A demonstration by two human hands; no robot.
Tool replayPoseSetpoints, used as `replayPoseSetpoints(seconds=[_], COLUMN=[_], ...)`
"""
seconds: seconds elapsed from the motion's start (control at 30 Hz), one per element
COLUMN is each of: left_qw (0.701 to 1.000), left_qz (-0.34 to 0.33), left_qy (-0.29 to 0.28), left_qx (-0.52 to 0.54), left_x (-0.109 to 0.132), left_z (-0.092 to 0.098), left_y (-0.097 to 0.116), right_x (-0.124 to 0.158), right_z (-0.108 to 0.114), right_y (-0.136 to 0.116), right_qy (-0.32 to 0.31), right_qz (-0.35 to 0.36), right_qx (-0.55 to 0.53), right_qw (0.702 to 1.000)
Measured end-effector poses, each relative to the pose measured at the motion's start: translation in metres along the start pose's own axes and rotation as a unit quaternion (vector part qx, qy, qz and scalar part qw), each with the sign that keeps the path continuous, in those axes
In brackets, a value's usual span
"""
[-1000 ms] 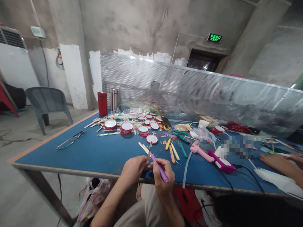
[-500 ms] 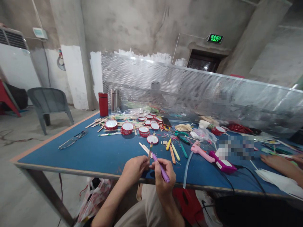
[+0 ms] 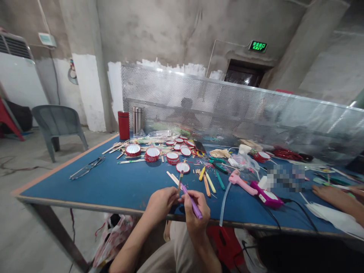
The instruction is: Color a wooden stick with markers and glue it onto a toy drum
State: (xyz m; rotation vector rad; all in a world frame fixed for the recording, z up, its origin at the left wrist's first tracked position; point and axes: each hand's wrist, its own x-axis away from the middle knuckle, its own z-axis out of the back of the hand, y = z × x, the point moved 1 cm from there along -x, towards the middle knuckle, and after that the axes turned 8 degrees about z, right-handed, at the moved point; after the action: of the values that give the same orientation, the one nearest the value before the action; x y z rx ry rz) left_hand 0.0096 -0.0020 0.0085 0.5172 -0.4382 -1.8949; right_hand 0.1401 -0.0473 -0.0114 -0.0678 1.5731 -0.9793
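My left hand [image 3: 160, 204] is closed on a thin wooden stick [image 3: 179, 181] that points up and away over the near edge of the blue table [image 3: 108, 184]. My right hand [image 3: 196, 212] is closed around a purple pen [image 3: 192, 201], whose tip meets the stick near my left fingertips. Both hands hover just at the table's front edge, above my lap. Farther back lie several small red-rimmed round drums [image 3: 152, 153] and loose wooden sticks [image 3: 173, 177].
Coloured pens [image 3: 209, 182], a pink and purple glue gun [image 3: 256, 190] with a cord, glasses [image 3: 87, 168], a red cup [image 3: 123, 124] and a steel flask [image 3: 137, 120] are on the table. A perforated metal screen [image 3: 233, 110] stands behind. Another person's hand [image 3: 338, 199] rests at right. A grey chair [image 3: 58, 123] stands left.
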Motion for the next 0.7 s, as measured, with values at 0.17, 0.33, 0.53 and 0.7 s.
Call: replayPoseSetpoints(seconds=[0.17,0.33,0.53,0.7], left_qw=[1.0,1.0,1.0,1.0], left_qz=[-0.002,-0.002,-0.006,-0.007], left_qy=[0.0,0.01,0.016,0.015], left_qx=[-0.003,-0.011,-0.012,-0.012], left_x=[-0.0001,0.0006,0.0014,0.0009], left_z=[-0.0005,-0.0008,-0.0008,-0.0015], left_y=[-0.0006,-0.0004,0.0002,-0.0002], right_x=[0.0023,-0.0006,-0.0016,0.0022], right_z=[-0.0011,0.0003,0.0004,-0.0015], right_y=[0.0027,-0.0019,-0.0017,0.0033], right_qy=[0.014,-0.007,-0.019,0.011], right_qz=[-0.004,0.007,0.012,0.002], right_qx=[-0.016,-0.012,-0.007,-0.011], right_qw=[1.0,1.0,1.0,1.0])
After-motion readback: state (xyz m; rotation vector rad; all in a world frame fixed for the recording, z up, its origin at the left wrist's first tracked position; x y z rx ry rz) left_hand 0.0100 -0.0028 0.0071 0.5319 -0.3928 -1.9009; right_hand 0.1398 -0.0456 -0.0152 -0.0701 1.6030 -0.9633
